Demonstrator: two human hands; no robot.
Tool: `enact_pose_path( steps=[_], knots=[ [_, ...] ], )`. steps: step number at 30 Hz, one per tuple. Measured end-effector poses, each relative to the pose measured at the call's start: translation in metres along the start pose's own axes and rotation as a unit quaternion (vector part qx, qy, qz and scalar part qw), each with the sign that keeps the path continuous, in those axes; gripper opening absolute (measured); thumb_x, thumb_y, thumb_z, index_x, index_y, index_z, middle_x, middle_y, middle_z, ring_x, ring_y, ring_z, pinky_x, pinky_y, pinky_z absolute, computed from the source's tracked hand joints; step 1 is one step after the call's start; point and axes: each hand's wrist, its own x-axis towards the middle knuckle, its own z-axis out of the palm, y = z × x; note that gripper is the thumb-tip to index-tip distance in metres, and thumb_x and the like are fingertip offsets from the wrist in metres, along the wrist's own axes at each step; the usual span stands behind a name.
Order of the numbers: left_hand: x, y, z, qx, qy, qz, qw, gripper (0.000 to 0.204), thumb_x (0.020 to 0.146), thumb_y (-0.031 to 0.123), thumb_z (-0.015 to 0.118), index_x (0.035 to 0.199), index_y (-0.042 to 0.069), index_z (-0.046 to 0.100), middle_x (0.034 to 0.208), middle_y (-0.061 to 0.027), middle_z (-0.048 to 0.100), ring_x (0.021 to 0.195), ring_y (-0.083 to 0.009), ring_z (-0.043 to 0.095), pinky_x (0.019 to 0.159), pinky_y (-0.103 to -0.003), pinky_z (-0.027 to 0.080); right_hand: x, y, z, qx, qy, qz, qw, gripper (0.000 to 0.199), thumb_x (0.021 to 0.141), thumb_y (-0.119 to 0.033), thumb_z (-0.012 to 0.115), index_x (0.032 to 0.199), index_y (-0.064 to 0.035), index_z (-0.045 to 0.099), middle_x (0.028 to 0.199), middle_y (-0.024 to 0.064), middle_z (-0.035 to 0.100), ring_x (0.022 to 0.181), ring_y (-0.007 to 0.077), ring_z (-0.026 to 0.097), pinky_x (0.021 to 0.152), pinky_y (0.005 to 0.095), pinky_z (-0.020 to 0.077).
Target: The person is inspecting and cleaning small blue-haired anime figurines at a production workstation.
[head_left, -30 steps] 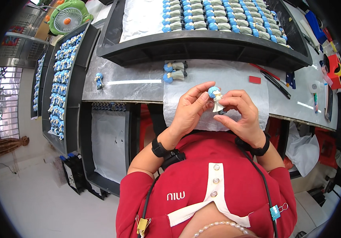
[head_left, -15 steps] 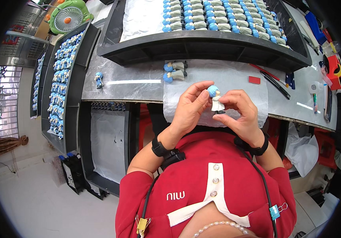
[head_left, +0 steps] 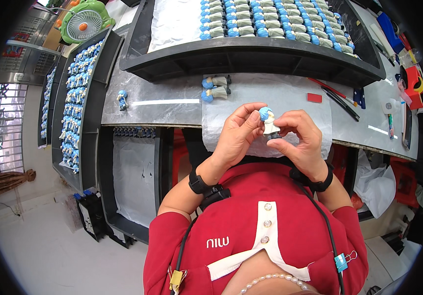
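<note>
Between my two hands, in front of my chest, is a small figurine [head_left: 269, 123] with blue hair, a white body and dark feet. My left hand [head_left: 238, 133] pinches its head side with thumb and fingers. My right hand [head_left: 302, 140] is closed on the body and foot end with thumb and fingertips. Beyond my left hand, two similar figurines [head_left: 215, 93] lie on a white paper sheet [head_left: 275, 91] at the table's near part. A small red block [head_left: 314, 98] rests on the same sheet, right of the hands.
A large black tray [head_left: 250, 59] holding rows of figurines stands at the back. Another tray [head_left: 89, 118] with figurines stands at the left, near a lone blue figurine [head_left: 122, 100]. Pens [head_left: 342, 104] and tape [head_left: 418, 88] lie on the right. A green fan [head_left: 84, 23] stands far left.
The figurine has turned in my fingers, so its front and dark feet show more toward the camera. Both hands have stayed nearly in place, still holding it.
</note>
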Motion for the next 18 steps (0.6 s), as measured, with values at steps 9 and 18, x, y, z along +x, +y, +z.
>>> enact_pose_path(
  steps=[9, 18],
  knots=[
    [0.0002, -0.0007, -0.0024, 0.004, 0.005, -0.007, 1.0, 0.028, 0.094, 0.021, 0.055, 0.116, 0.004, 0.053, 0.096, -0.0007, 0.059, 0.081, -0.0071, 0.053, 0.073, -0.022, 0.044, 0.0006, 0.0002, -0.0016, 0.03, 0.007, 0.012, 0.999, 0.036, 0.07, -0.012, 0.079, 0.099, -0.0013, 0.062, 0.093, 0.0086, 0.059, 0.075, 0.0136, 0.06, 0.065, 0.0237, 0.0508],
    [0.0006, -0.0013, -0.0039, 0.01, -0.003, -0.011, 1.0, 0.028, 0.094, 0.023, 0.056, 0.115, 0.004, 0.053, 0.096, -0.0006, 0.059, 0.081, -0.0064, 0.053, 0.073, -0.021, 0.044, 0.0023, -0.0005, -0.002, 0.023, 0.007, 0.007, 1.0, 0.036, 0.069, -0.015, 0.08, 0.097, -0.0024, 0.063, 0.091, 0.0076, 0.059, 0.074, 0.0132, 0.059, 0.065, 0.0236, 0.0499]
  ],
)
